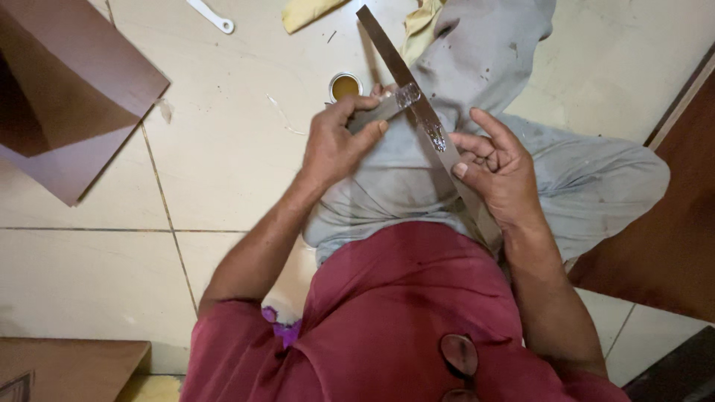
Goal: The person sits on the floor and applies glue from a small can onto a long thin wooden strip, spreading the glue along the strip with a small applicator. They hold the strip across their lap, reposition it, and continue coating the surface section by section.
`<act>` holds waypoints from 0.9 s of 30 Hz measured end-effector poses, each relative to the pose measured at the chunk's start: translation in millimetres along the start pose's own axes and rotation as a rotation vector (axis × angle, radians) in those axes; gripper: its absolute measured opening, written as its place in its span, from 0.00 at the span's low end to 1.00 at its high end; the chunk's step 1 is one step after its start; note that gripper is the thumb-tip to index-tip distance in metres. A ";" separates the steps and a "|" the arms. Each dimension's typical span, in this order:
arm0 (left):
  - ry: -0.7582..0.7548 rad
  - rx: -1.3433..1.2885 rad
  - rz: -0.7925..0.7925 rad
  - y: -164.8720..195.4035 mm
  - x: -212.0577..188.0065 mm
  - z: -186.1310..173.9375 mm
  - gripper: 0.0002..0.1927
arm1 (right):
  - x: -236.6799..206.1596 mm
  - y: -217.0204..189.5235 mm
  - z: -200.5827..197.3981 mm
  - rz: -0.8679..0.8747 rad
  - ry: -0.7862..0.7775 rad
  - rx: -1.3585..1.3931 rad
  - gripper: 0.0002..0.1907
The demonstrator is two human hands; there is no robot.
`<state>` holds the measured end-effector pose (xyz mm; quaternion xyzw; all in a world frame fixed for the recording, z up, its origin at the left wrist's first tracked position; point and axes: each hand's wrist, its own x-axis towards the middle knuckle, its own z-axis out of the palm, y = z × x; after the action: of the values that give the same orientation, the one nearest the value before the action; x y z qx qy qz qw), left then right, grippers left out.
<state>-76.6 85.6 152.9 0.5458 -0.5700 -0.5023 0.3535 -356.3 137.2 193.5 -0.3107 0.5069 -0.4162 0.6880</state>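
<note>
Viewpoint: head camera looking down on a person seated on a tiled floor (223, 171), red shirt at the bottom, grey trousers across the lap.

Long strip (417, 112): a narrow grey-brown strip, seemingly laminate or metal edging, running from 12 o'clock down to about 4 o'clock across the lap; glossy beads of what looks like adhesive lie on its upper face near the middle.

Left hand (335, 145): closed around a small flat grey tool (376, 112), probably a spreader, whose tip touches the strip at the wet patch.

Right hand (503, 175): at 3 o'clock, fingers half curled, propping the strip from beneath and beside; loosely gripping rather than clenched.

Tin (345, 86): small open round can of yellowish paste on the floor at 12 o'clock, just beyond the left hand.

Progress: only a short stretch of the strip shows a wet coat; the ends above and below appear dry, so spreading seems at an early stage.

Surroundings: brown boards (67, 97) at 10 o'clock, a white handled object (212, 16) at 11 o'clock, yellow cloth (309, 11) at 12 o'clock, dark wooden panel (670, 246) at 3 o'clock.
</note>
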 end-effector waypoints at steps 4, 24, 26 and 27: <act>0.027 0.024 -0.030 -9.0 -6.9 9.8 0.20 | -6.7 -5.1 -6.0 0.046 -0.080 -0.049 0.44; -0.162 0.001 0.191 23.0 -50.4 28.6 0.18 | -27.4 -6.8 -5.1 -0.018 -0.072 -0.054 0.46; -0.035 0.071 0.269 25.8 -45.1 27.2 0.16 | -26.5 -6.5 -5.4 -0.011 -0.058 -0.037 0.47; 0.026 0.108 0.309 27.3 -44.4 26.7 0.14 | -26.8 -6.3 -5.3 -0.005 -0.052 -0.033 0.48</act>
<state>-102.4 131.2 178.9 0.4763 -0.6688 -0.4034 0.4038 -366.6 158.1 209.1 -0.3339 0.4949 -0.4012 0.6947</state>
